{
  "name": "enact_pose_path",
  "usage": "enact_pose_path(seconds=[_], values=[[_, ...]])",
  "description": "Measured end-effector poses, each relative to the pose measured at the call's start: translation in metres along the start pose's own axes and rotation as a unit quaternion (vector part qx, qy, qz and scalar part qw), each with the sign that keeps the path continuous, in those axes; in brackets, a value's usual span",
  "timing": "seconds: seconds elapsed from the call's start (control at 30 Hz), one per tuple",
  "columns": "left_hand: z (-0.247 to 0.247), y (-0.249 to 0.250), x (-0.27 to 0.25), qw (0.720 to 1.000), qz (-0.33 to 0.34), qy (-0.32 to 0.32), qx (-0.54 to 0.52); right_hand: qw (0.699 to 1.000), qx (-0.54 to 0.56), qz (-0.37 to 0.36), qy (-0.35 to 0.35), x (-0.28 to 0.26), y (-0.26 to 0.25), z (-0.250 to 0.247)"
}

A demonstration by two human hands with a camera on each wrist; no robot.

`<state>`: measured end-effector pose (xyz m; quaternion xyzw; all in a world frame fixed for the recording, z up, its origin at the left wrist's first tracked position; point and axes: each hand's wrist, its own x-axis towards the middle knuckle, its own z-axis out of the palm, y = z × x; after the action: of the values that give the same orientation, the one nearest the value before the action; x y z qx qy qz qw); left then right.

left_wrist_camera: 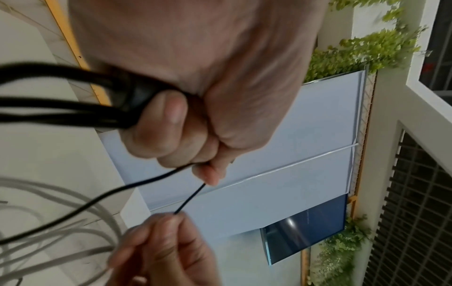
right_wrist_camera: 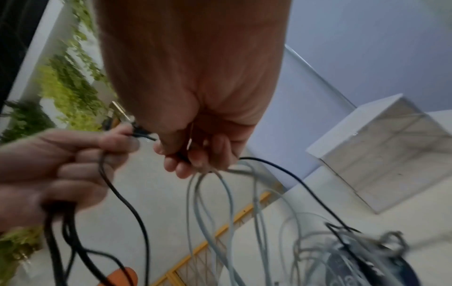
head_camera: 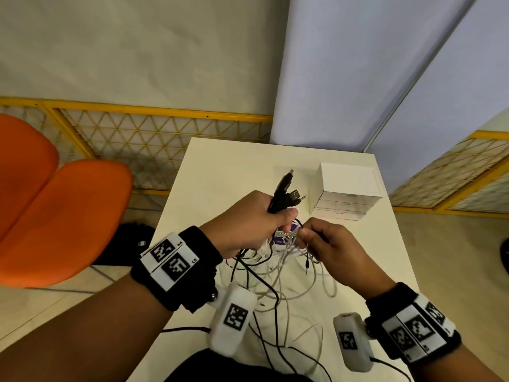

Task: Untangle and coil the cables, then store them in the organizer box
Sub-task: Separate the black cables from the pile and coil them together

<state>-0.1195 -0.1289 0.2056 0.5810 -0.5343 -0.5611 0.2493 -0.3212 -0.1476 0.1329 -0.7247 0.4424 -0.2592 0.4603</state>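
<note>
My left hand [head_camera: 256, 221] is raised over the white table [head_camera: 220, 161] and grips a bunch of black cables [head_camera: 283, 195], their USB and jack plugs sticking up above the fist. My right hand [head_camera: 325, 244] pinches a thin black cable [left_wrist_camera: 190, 197] that runs from the left fist to its fingertips [left_wrist_camera: 168, 220], and white cables [right_wrist_camera: 208, 193] hang from it too. A tangle of white and black cables [head_camera: 278, 274] lies on the table under both hands. The white organizer box [head_camera: 348, 188] with clear drawers stands at the back right.
A purple and white item [head_camera: 283, 238] lies under the tangle. An orange chair [head_camera: 55, 216] stands left of the table. Yellow mesh fencing [head_camera: 154, 133] and a pale blue panel [head_camera: 358, 73] lie behind. White tagged wrist units [head_camera: 234, 318] hang near the front edge.
</note>
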Motion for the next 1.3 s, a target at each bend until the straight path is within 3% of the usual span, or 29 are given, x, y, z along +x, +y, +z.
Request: enact_pose_path(seconds=[0.23,0.4,0.77,0.9,1.07,1.17,1.3], values=[[-0.013,0.017,-0.022,0.996,0.062,-0.019,-0.054,1.0,-0.021,0.016,0.013,0.002,0.046,0.012],[-0.033,0.029,-0.037,0.991,0.102,-0.013,-0.086,0.997,-0.01,0.07,0.022,-0.005,0.09,0.019],[-0.029,0.024,-0.051,0.973,0.129,-0.077,-0.178,0.994,0.012,0.106,0.03,0.015,0.105,0.022],[-0.036,0.019,-0.047,0.959,0.102,-0.028,-0.262,0.992,0.018,0.12,0.042,0.021,0.1,0.022],[-0.047,0.004,-0.029,0.914,0.021,0.073,-0.4,0.989,0.031,0.128,0.073,0.02,0.092,0.021],[-0.043,-0.01,-0.022,0.929,-0.044,0.076,-0.36,0.989,0.029,0.115,0.093,0.018,0.089,0.02],[-0.027,-0.021,-0.015,0.945,-0.106,0.031,-0.308,0.99,0.01,0.087,0.109,0.017,0.081,0.017]])
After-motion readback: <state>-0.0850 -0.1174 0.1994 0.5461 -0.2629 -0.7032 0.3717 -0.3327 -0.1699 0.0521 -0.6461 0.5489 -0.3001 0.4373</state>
